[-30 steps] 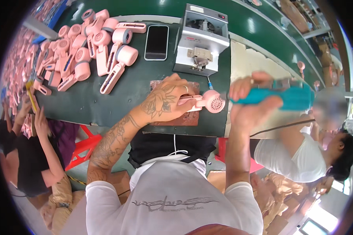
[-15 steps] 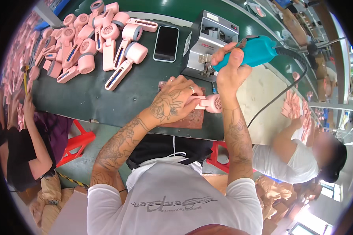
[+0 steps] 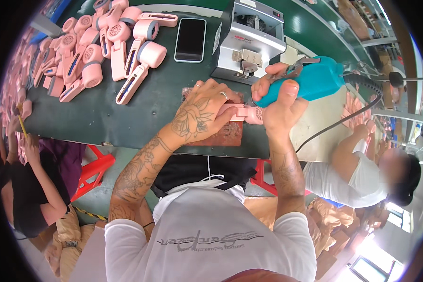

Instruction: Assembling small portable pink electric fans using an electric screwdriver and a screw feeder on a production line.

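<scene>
My left hand point(image 3: 203, 110), fingers wrapped over its handle, presses a pink handheld fan point(image 3: 254, 114) onto a worn reddish-brown pad point(image 3: 228, 136). The fan's round grilled head sticks out to the right, towards my right wrist. In my right hand point(image 3: 283, 98) is a teal electric screwdriver point(image 3: 312, 83), held tilted with its nose down to the left. That nose is just above the fan's neck; whether the bit touches it I cannot tell. Behind both hands stands a silver screw feeder point(image 3: 225, 61) with a small metal pick-up block in front.
A heap of pink fans point(image 3: 91, 56) covers the back left of the green table point(image 3: 141, 124). A phone point(image 3: 190, 40) lies between heap and feeder. The screwdriver's cable point(image 3: 333, 122) loops on the right. Co-workers sit on both sides, near more pink parts.
My right hand has brought the screwdriver down from the feeder's pick-up block to the fan. My left hand keeps its hold on the fan. The whole view has shifted slightly.
</scene>
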